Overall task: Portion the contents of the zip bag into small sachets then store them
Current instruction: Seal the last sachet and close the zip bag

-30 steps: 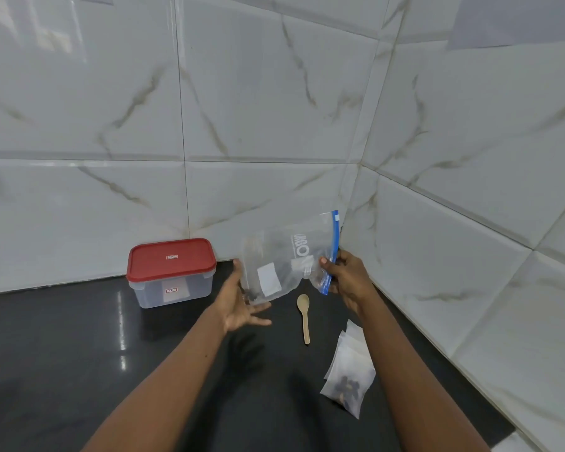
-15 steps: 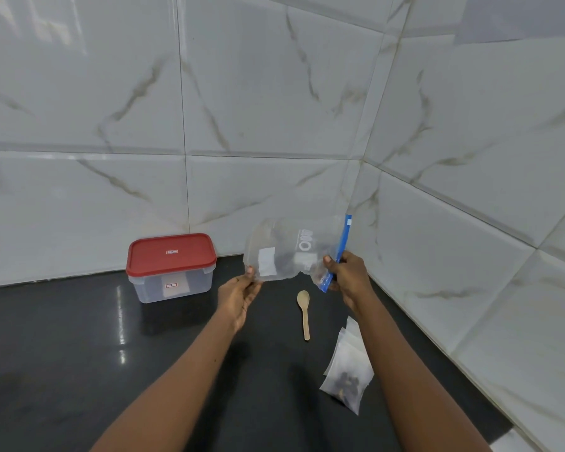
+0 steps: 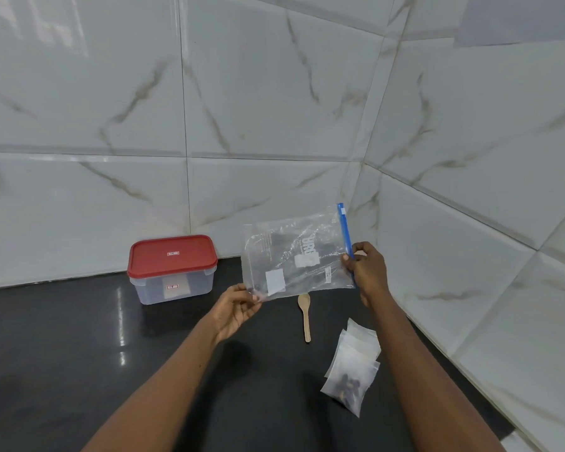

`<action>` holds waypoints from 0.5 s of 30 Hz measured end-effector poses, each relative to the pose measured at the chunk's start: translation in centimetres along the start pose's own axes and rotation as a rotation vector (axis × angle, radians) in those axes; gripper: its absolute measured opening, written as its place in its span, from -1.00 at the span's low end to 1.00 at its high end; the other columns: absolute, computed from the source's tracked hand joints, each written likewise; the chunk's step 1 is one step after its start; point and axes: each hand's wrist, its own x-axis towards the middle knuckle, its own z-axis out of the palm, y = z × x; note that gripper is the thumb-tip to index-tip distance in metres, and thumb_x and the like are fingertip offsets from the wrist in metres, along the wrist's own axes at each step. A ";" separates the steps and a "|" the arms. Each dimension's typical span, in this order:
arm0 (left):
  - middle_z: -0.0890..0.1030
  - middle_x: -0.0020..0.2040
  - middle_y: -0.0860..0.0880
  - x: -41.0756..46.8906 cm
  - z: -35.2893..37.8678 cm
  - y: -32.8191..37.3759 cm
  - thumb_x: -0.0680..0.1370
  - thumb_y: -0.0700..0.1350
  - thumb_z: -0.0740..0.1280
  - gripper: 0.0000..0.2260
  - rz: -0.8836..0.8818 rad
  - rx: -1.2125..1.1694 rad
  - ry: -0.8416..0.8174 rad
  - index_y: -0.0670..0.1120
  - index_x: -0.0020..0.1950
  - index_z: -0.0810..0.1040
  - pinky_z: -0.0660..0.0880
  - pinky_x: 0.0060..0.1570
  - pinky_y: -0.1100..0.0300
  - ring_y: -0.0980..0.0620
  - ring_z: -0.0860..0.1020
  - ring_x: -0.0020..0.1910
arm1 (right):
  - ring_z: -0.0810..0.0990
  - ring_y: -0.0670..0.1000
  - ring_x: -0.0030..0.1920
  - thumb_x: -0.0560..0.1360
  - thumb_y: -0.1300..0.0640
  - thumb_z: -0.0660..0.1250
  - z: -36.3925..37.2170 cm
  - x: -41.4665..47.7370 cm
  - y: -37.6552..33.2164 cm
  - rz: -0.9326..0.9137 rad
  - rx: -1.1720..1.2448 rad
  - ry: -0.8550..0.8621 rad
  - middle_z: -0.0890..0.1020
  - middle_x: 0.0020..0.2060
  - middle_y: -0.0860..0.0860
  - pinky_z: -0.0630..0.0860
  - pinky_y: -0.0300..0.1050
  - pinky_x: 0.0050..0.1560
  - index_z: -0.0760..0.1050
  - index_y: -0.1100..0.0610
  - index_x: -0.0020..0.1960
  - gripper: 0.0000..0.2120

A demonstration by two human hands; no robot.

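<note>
Stretching between left hand (image 3: 237,309), right hand (image 3: 367,272), zip bag (image 3: 291,252)

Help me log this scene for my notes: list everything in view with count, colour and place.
counter: one, glossy black, across the foreground.
wall tiles: several, white marbled, behind and right.
zip bag: one, clear with blue zip strip, held up above counter.
box: one, clear with red lid on, counter back left.
spoon: one, pale wood, on counter below bag.
sachets: small pile, count unclear, whitish, counter front right; nearest holds dark bits.
left hand: one, fingers pinch bag's lower left corner.
right hand: one, fingers grip bag's zip edge.
</note>
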 end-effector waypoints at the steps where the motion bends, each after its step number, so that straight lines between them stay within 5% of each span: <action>1: 0.56 0.03 -0.20 0.1 -0.2 0.1 0.34 -0.33 0.36 -0.60 -0.027 0.030 -0.050 -0.18 0.15 0.39 0.61 -0.23 0.18 -0.04 0.61 -0.17 | 0.57 0.09 -0.16 0.53 0.25 0.32 -0.2 0.0 -0.2 -0.011 0.026 -0.036 0.59 -0.03 0.13 0.54 -0.11 -0.18 0.38 0.08 0.05 -0.83; 4: 0.56 0.16 -0.18 0.3 -0.2 0.9 0.29 -0.08 0.49 -0.40 -0.041 0.101 -0.133 -0.12 0.27 0.39 0.59 -0.08 0.02 -0.14 0.57 0.06 | 0.54 0.01 -0.28 0.53 0.29 0.31 -0.8 -0.2 -0.9 -0.041 0.036 -0.158 0.60 -0.05 0.15 0.47 -0.26 -0.38 0.36 0.07 0.11 -0.76; 6: 0.58 0.18 -0.19 0.6 0.6 1.1 0.43 -0.04 0.43 -0.54 0.039 0.056 -0.133 -0.14 0.27 0.43 0.56 0.05 -0.07 -0.17 0.56 0.14 | 0.55 0.03 -0.26 0.51 0.28 0.33 -0.7 -0.1 -1.3 -0.069 0.001 -0.233 0.61 -0.08 0.14 0.50 -0.27 -0.36 0.43 0.14 0.08 -0.82; 11: 0.63 -0.04 -0.14 1.7 1.2 1.2 0.55 -0.13 0.29 -0.78 0.293 0.045 0.339 -0.23 0.11 0.55 0.51 0.08 -0.01 -0.11 0.59 -0.04 | 0.52 -0.10 -0.36 0.42 0.23 0.46 -0.7 0.4 -2.0 -0.131 -0.231 -0.214 0.60 -0.22 0.09 0.42 -0.36 -0.33 0.56 0.24 0.05 -0.77; 15: 0.62 0.00 -0.14 1.8 1.3 0.6 0.59 -0.09 0.25 -0.87 0.361 0.077 0.404 -0.07 -0.05 0.58 0.45 0.22 -0.13 -0.17 0.57 0.08 | 0.50 -0.12 -0.36 0.40 0.22 0.47 -0.4 0.5 -2.6 -0.186 -0.256 -0.081 0.57 -0.26 0.03 0.42 -0.43 -0.36 0.56 0.17 -0.10 -0.87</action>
